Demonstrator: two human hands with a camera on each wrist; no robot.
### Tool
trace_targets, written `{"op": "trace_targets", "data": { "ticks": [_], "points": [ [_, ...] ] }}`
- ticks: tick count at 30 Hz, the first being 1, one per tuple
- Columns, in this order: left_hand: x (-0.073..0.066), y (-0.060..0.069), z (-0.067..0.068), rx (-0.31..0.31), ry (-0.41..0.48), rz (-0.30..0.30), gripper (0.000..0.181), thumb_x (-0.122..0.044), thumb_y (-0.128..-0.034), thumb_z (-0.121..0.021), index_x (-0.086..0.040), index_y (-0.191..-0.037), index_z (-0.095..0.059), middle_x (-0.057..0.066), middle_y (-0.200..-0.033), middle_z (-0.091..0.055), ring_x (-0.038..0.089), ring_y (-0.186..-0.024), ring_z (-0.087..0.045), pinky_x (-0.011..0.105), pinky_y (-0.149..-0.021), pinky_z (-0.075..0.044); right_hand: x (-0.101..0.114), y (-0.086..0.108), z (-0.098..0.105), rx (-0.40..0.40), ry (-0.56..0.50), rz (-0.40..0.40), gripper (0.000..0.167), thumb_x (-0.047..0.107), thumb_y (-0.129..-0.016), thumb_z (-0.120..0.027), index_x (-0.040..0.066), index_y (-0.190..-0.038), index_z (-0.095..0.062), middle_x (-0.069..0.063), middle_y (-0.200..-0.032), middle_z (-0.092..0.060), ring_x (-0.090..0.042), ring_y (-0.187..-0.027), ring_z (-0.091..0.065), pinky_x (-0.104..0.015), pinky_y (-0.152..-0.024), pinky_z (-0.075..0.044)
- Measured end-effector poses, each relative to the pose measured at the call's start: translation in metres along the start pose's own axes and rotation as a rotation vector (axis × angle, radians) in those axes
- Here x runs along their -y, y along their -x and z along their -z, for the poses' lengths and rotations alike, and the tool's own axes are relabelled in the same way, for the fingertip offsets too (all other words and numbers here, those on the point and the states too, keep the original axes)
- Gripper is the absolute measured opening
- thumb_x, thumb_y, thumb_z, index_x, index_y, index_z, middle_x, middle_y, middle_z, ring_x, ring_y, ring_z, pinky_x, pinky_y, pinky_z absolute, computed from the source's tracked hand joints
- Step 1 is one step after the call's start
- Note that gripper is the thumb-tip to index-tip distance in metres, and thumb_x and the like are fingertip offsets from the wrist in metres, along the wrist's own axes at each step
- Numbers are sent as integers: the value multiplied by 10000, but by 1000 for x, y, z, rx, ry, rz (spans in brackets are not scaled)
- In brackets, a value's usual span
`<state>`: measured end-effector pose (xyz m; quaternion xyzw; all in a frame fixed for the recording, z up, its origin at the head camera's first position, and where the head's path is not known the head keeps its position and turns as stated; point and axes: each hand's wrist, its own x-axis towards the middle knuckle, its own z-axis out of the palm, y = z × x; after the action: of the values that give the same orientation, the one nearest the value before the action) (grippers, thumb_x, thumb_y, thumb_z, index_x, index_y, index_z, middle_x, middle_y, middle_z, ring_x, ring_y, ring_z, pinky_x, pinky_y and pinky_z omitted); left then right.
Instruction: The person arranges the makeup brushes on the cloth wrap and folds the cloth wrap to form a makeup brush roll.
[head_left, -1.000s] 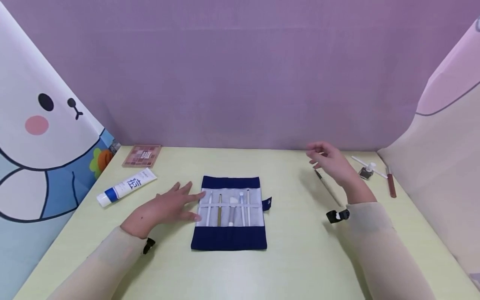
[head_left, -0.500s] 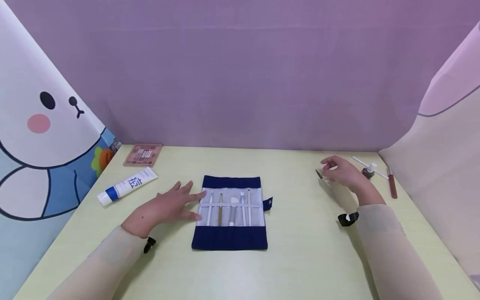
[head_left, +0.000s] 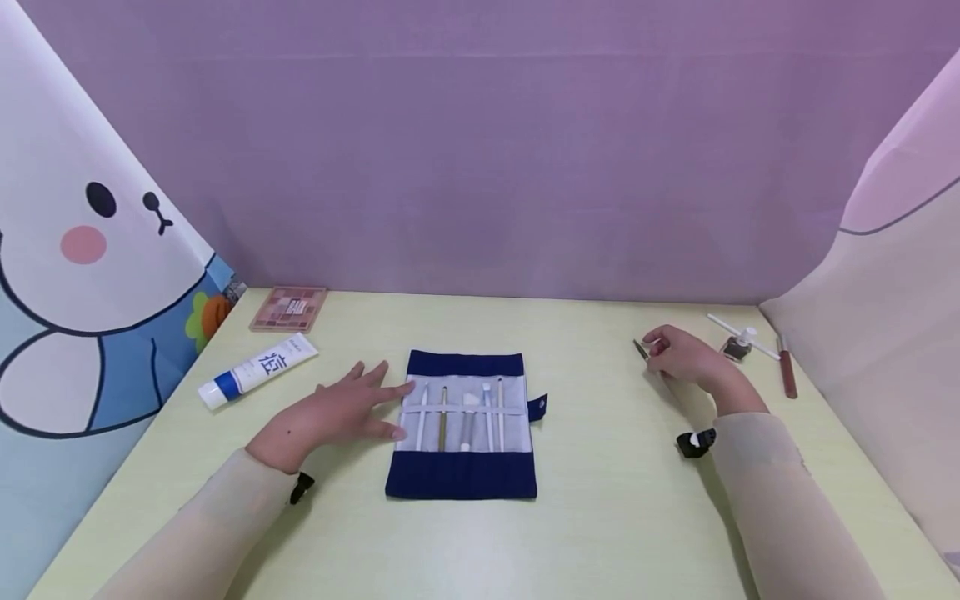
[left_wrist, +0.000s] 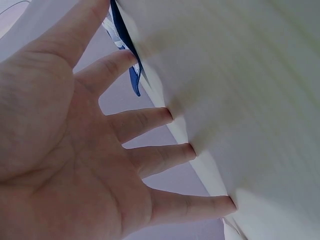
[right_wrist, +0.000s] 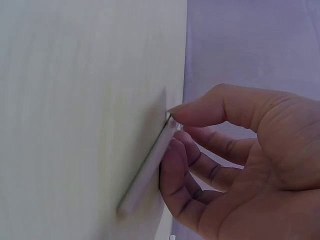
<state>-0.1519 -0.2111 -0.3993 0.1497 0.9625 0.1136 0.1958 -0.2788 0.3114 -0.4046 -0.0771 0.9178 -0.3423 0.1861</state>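
Note:
A navy fabric brush roll (head_left: 461, 477) with a grey inside lies unfolded at the table's middle, several slim brushes and sticks tucked under its strap. My left hand (head_left: 330, 425) is spread flat at its left side; thumb and index finger touch that edge. In the left wrist view the fingers of this hand (left_wrist: 65, 130) are straight, their tips on the table. On the right, my right hand (head_left: 686, 358) pinches a slim pen-like stick (right_wrist: 147, 170), whose dark tip shows past the fingers in the head view. The palm hides part of the stick.
At the left lie a white-and-blue tube (head_left: 258, 369) and a pink palette (head_left: 289, 309). Far right are a small dark bottle with a white cap (head_left: 738, 346), a white stick (head_left: 723, 323) and a brown-red tube (head_left: 787, 372). A purple curtain (head_left: 480, 167) hangs behind the table.
My right hand has moved down and to the right from above the pen-like stick, and its fingers have taken hold of it. The left hand stays at the brush roll.

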Motion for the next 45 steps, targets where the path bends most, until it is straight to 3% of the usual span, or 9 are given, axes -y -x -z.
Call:
{"op": "trace_targets", "data": {
  "ticks": [8, 18, 22, 28, 35, 42, 45],
  "points": [
    [0, 1, 0, -3, 2, -4, 806, -595, -965, -709, -309, -1657, -411, 285, -1771, -180, 650, -1596, -133, 973, -1043, -238, 0, -2, -3, -22, 59, 11, 558, 61, -972, -628, -134, -1461, -444, -207, -1195, -590, -174, -912, -619, -278, -793, -552],
    [0, 0, -1, -10, -1, -7, 809, -608, -959, -709, -318, -1654, -415, 283, -1770, -187, 648, -1595, -140, 973, -1039, -243, 1, -1, -5, -56, 162, 2, 497, 163, -980, -656, -79, -1404, -563, -217, -1239, -635, -295, -1074, -607, -398, -918, -521],
    [0, 0, -1, -9, 3, -6, 811, -606, -957, -713, -315, -1653, -416, 283, -1770, -185, 649, -1594, -139, 974, -1041, -239, 2, 0, -6, -56, 153, -1, 491, 173, -988, -656, -72, -1406, -581, -215, -1246, -642, -293, -1078, -604, -378, -906, -518],
    [0, 0, -1, -3, 5, -6, 814, -607, -957, -713, -306, -1654, -417, 290, -1768, -180, 658, -1590, -134, 979, -1033, -234, 13, 3, -9, -50, 78, 25, 498, 159, -1009, -634, -58, -1451, -559, -187, -1211, -636, -225, -979, -614, -320, -815, -527],
    [0, 1, 0, -1, 4, -6, 817, -599, -961, -712, -302, -1658, -406, 288, -1770, -168, 650, -1595, -125, 975, -1042, -231, 43, 8, -14, -102, -63, 128, 541, 88, -963, -631, -70, -1473, -543, -172, -1175, -637, -126, -903, -651, -255, -773, -580],
    [-2, 1, 0, -6, -12, -5, 816, -600, -959, -712, -302, -1657, -411, 292, -1765, -187, 654, -1589, -148, 971, -1032, -256, 75, 5, -20, -125, -141, 200, 591, 72, -941, -652, -21, -1507, -508, -208, -1273, -622, -238, -1088, -654, -244, -834, -585],
    [-2, 2, 1, -9, -15, -7, 813, -596, -962, -713, -300, -1656, -413, 293, -1764, -191, 656, -1588, -152, 971, -1028, -262, 87, 2, -24, -132, -225, 222, 596, 44, -956, -661, -17, -1517, -472, -214, -1304, -579, -259, -1125, -647, -233, -862, -616]
  ]
}}
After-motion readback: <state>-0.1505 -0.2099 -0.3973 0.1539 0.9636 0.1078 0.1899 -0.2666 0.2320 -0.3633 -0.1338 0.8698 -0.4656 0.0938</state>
